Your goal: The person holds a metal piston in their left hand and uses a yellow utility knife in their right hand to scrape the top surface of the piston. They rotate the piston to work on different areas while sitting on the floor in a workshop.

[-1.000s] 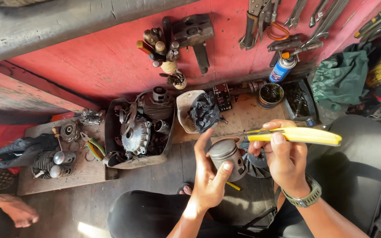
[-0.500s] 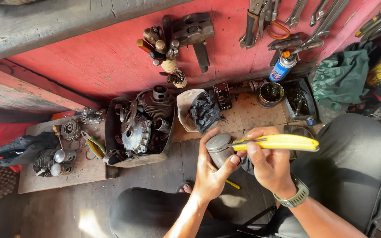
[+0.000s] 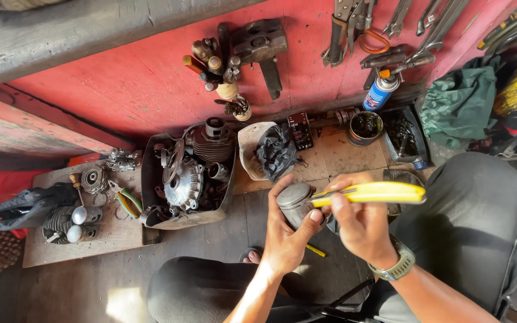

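The grey metal cylinder [image 3: 295,202] sits just right of the frame's centre, and we grip it in our left hand [image 3: 287,239], fingers curled around its side and thumb up against its right edge. Our right hand [image 3: 360,224] is closed around a yellow utility knife [image 3: 371,193], which lies nearly level with its tip touching the cylinder's top. A watch [image 3: 397,269] shows on that wrist. To the left of centre we see a dark tray [image 3: 151,185] full of engine parts, and further left a wooden board [image 3: 109,236] carrying green-handled pliers [image 3: 125,200] and small metal pieces. Toward the upper right stand a blue spray can [image 3: 380,91] and a round tin [image 3: 365,127], below tools hanging on the red wall [image 3: 121,78].
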